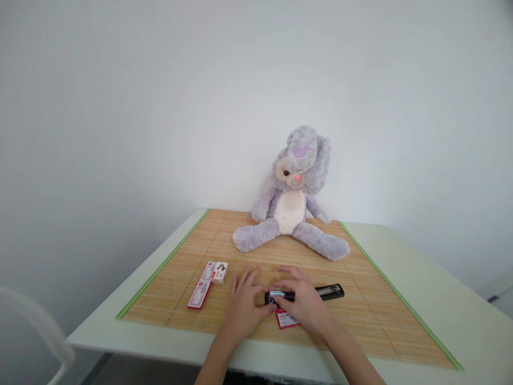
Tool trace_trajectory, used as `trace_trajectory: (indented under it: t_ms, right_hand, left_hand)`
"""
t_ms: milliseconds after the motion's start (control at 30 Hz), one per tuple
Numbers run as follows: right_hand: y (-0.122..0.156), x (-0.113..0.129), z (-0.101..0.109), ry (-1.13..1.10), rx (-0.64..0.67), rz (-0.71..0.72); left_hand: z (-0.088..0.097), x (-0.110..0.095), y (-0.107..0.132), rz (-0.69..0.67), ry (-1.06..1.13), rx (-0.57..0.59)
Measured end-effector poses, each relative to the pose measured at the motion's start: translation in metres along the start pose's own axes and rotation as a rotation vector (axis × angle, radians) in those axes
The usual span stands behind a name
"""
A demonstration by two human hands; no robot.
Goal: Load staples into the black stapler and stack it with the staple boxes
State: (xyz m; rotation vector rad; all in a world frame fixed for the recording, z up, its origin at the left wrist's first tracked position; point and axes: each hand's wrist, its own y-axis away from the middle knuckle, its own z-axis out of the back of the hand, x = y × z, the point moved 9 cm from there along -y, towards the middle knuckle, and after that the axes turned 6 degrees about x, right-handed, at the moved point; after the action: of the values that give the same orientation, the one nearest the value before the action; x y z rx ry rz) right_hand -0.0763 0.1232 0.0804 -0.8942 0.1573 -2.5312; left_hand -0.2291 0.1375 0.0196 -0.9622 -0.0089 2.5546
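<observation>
A black stapler (pixel 331 292) lies opened out on the bamboo mat, its long part stretching to the right. My left hand (pixel 244 307) has its thumb and forefinger at the stapler's left end, with the other fingers resting on the mat. My right hand (pixel 302 299) is over the stapler's middle, thumb and fingers closed around the shiny metal part near the left end. Whether loose staples are between the fingers is too small to tell. A red and white packet (pixel 285 319) lies just in front of the stapler, partly covered by my right hand.
Left of my hands lie two flat red and white boxes (pixel 199 295) and a small staple box (pixel 220 272). A grey plush rabbit (pixel 290 211) sits at the back against the wall. The bamboo mat (pixel 360 321) has green edges and covers much of the white table (pixel 433 278).
</observation>
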Motion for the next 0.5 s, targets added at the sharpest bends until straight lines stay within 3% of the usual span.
trace_trajectory:
  t_ms: [200,500]
  right_hand:
    - [0.010,0.002,0.008,0.070,0.015,0.039]
    - [0.024,-0.016,0.018,0.140,0.013,-0.003]
  left_hand:
    - [0.001,-0.001,0.001,-0.004,0.000,-0.010]
    - [0.001,-0.002,0.001,0.006,0.003,-0.008]
